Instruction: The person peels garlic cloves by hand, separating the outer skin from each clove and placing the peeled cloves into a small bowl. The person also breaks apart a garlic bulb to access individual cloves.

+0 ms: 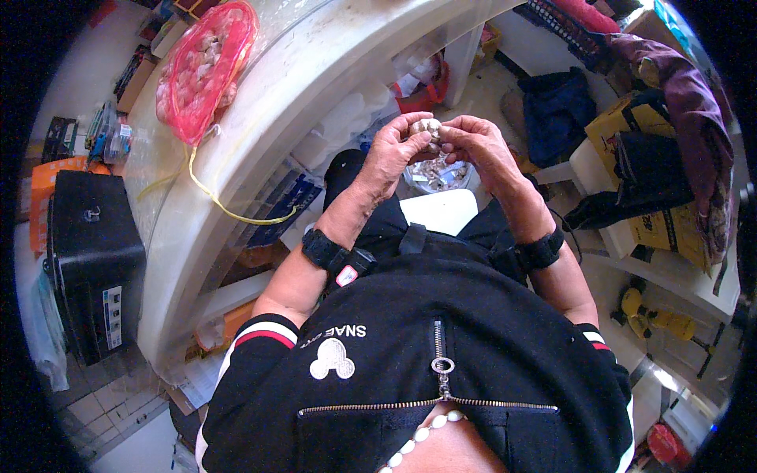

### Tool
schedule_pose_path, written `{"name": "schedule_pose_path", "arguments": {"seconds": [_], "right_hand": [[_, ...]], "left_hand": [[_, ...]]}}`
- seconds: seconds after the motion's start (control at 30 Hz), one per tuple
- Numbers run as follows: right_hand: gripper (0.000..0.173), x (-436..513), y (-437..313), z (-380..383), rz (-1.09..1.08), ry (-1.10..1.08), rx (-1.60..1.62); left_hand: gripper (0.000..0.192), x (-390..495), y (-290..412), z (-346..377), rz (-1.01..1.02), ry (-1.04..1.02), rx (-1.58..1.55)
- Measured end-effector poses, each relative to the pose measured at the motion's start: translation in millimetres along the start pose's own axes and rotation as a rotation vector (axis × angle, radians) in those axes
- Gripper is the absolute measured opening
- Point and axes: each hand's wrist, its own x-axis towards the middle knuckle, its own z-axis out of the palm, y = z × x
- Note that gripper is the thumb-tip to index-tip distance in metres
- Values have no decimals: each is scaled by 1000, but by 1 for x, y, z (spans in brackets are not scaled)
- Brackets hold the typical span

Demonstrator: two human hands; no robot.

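My left hand grips a whitish garlic bulb between thumb and fingers, above my lap. From the other side, the fingertips of my right hand pinch the same bulb's edge. Underneath both hands is a clear round plastic tub holding what look like garlic pieces and papery skins. My hands hide part of its far side. Up on the table to the left lies a red mesh bag full of garlic bulbs, with a yellow strap trailing from its neck.
The curved edge of a white table runs along my left. A black case stands beyond it. At right, dark cloth and cardboard boxes sit on a white stand. A red bag lies ahead on the floor.
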Motion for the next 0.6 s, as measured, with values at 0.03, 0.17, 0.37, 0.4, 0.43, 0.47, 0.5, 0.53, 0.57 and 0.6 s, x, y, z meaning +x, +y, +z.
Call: {"name": "schedule_pose_path", "arguments": {"seconds": [0.03,0.17,0.37,0.4,0.43,0.47,0.5,0.53,0.57,0.6], "right_hand": [[12,0,0,0,-5,-3,-41],[10,0,4,3,2,48,81],[6,3,12,9,-78,122,74],[6,4,13,10,-95,127,72],[6,4,13,11,-113,133,67],[7,5,14,11,-107,127,87],[7,5,14,11,-101,124,103],[7,5,15,11,-96,120,119],[7,5,15,11,-79,122,116],[8,4,15,10,-61,123,114]], "left_hand": [[34,0,0,0,-9,3,-10],[31,0,-3,3,38,26,18],[27,3,-9,6,90,53,100],[29,2,-9,6,85,53,116],[32,2,-9,6,81,53,133],[32,1,-9,6,71,58,109],[32,1,-9,6,61,63,85],[32,1,-9,7,51,67,61],[32,1,-9,7,38,79,55],[31,1,-9,8,25,91,50]]}}
